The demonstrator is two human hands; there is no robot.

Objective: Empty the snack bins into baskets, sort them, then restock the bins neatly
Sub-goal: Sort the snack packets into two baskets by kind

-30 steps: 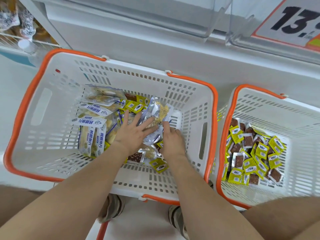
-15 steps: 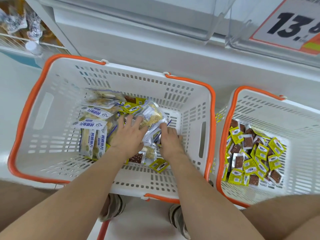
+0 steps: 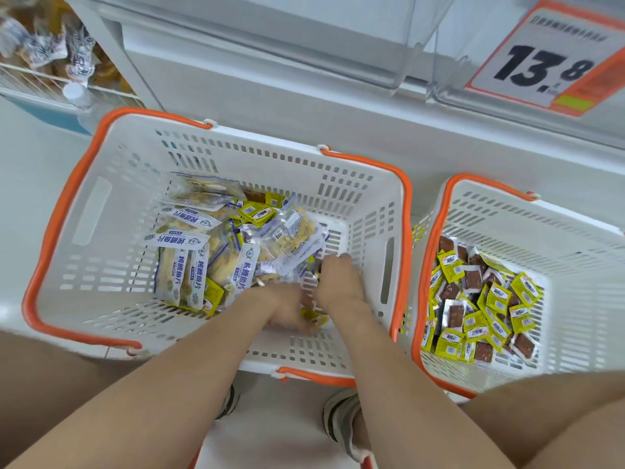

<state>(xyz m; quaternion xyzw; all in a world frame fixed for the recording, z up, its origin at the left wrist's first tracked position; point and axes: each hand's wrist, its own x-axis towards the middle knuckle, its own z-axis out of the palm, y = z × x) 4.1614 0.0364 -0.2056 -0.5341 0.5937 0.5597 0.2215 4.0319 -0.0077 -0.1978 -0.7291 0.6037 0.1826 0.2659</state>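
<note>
Mid-sort, it seems: left hand [image 3: 287,309] and right hand [image 3: 338,282] rummage inside the big basket [image 3: 270,164] (grips too blurred to tell); next, pinch out yellow packets [image 3: 257,211].

White shelving [image 3: 304,106] (price sign [image 3: 548,59] above)

Bright, diffuse light leaves only faint, soft shadows. Motion blur smears the left hand [image 3: 287,311] and the right hand [image 3: 340,282]. Wide-angle distortion bows the white slotted plastic basket with orange rim [image 3: 128,154], and the frame corners turn soft.
</note>
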